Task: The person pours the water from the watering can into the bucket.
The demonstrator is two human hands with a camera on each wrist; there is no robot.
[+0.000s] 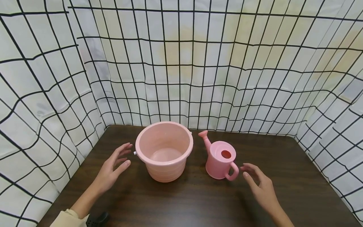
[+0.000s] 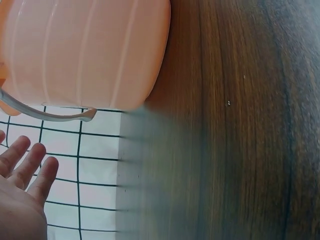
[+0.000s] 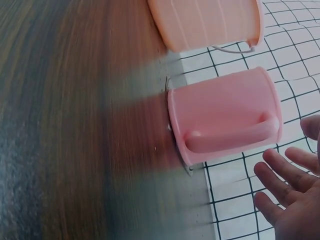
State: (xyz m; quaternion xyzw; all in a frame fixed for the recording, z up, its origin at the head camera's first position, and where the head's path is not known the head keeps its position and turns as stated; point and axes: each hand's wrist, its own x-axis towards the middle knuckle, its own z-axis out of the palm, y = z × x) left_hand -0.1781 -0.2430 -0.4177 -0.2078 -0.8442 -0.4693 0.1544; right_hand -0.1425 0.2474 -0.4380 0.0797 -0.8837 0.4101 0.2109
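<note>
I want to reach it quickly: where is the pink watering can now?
In the head view the pink watering can stands on the dark wooden table, right of the pink bucket, its handle toward the right hand.

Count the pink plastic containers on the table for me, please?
2. The pink bucket stands left of centre, near the open left hand. The pink watering can stands to its right, its handle toward the open right hand. Nothing seems hidden.

Recording booth: grid-patterned cloth backdrop [image 1: 181,63] around dark wooden table [image 1: 198,201].
</note>
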